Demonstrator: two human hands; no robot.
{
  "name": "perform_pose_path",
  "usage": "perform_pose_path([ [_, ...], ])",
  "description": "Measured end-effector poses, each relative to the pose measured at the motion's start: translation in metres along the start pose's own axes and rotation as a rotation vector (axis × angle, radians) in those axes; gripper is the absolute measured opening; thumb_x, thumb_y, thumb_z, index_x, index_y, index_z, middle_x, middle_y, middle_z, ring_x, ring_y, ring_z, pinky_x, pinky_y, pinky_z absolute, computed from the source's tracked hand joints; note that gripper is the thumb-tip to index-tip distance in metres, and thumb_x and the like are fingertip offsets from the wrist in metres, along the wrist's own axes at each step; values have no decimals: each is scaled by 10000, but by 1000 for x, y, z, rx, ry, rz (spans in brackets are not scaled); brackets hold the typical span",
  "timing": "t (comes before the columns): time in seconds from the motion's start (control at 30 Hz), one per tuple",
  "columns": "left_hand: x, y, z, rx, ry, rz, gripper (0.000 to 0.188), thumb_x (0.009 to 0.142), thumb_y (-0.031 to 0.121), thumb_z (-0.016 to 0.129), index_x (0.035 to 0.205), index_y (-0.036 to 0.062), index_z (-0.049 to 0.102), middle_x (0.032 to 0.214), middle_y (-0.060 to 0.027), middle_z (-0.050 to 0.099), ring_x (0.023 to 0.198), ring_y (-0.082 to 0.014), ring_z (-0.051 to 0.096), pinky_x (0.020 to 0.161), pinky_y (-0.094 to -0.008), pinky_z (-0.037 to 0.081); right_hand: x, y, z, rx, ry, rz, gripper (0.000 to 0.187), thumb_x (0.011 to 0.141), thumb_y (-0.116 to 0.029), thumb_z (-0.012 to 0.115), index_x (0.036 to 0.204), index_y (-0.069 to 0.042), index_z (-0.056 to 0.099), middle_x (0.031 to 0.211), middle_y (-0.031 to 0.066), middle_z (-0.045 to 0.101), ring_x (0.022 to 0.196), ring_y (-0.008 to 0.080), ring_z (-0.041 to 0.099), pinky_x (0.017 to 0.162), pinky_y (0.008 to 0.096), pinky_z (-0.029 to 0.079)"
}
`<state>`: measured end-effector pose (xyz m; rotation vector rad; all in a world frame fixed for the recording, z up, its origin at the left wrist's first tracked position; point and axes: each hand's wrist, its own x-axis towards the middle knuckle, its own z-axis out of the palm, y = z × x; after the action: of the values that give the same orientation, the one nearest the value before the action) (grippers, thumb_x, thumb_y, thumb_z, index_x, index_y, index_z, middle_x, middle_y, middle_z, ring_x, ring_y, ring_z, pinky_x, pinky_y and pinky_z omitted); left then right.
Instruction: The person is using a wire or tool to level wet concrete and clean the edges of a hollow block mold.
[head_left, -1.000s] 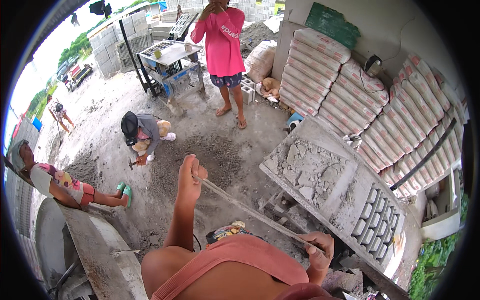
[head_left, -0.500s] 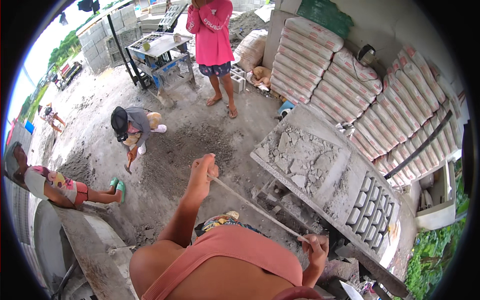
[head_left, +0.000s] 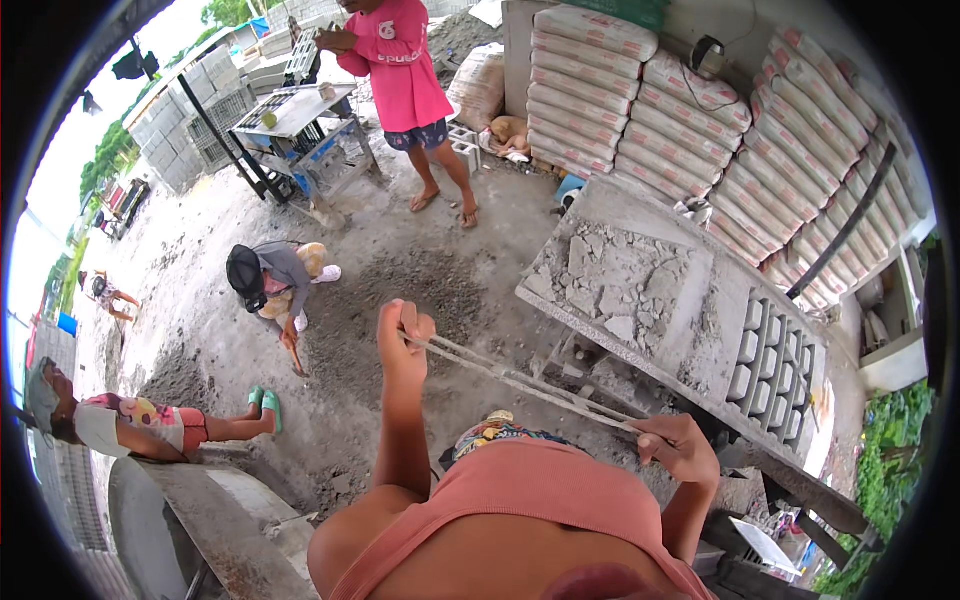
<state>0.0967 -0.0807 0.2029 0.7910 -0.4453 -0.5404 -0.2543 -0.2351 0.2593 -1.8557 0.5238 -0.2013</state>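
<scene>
My left hand point(head_left: 405, 338) is raised in front of my chest, its fingers closed round one end of a pale, thin cord point(head_left: 500, 374). My right hand point(head_left: 682, 447), lower and to the right, pinches the other end between thumb and fingers. Two strands of the cord run almost parallel and taut from hand to hand, slanting down to the right. Beyond my right hand stands a grey slab-topped table point(head_left: 695, 290) bearing broken grey chunks point(head_left: 605, 280) and a slotted section point(head_left: 770, 365).
Ahead, a person crouches point(head_left: 265, 280) holding a hammer-like tool over gravelly ground point(head_left: 420, 275). Another in pink point(head_left: 410, 70) stands behind; a third leans point(head_left: 150, 425) at left beside a curved metal drum point(head_left: 140, 510). Stacked sacks point(head_left: 580, 90) line the back right; a dog point(head_left: 508, 132) lies near them.
Two strands now show between my hands, where a single line showed before. My right hand has risen and moved right. The person in pink has lowered their hands from their face.
</scene>
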Motion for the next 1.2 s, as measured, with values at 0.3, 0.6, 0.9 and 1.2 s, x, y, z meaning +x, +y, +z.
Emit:
perform_pose_path([
  [0.3,-24,-3,-33,49,302,-96,375,863,224,483,533,139,325,464,34,273,384,-77,249,436,-264,207,16,-2,44,-22,50,245,294,869,-256,580,821,25,647,661,55,614,644,74,487,572,257,410],
  [0.6,-19,-20,-16,64,206,-176,366,855,225,497,536,143,335,473,38,280,397,-78,232,439,-264,193,-11,21,38,-21,155,270,339,847,-314,611,748,8,655,575,23,560,568,62,456,499,255,356],
  [0.9,-19,-34,16,43,121,-256,403,883,300,433,521,142,352,437,29,264,383,-87,246,443,-266,198,-28,25,32,29,331,267,377,832,-341,618,728,21,645,550,20,520,553,63,411,481,268,326],
  [1.2,-6,-39,33,124,21,-305,345,844,261,503,559,139,351,482,33,289,390,-80,221,448,-263,191,-54,33,36,54,328,321,402,853,-366,585,740,14,656,570,32,527,555,84,428,500,282,341],
])
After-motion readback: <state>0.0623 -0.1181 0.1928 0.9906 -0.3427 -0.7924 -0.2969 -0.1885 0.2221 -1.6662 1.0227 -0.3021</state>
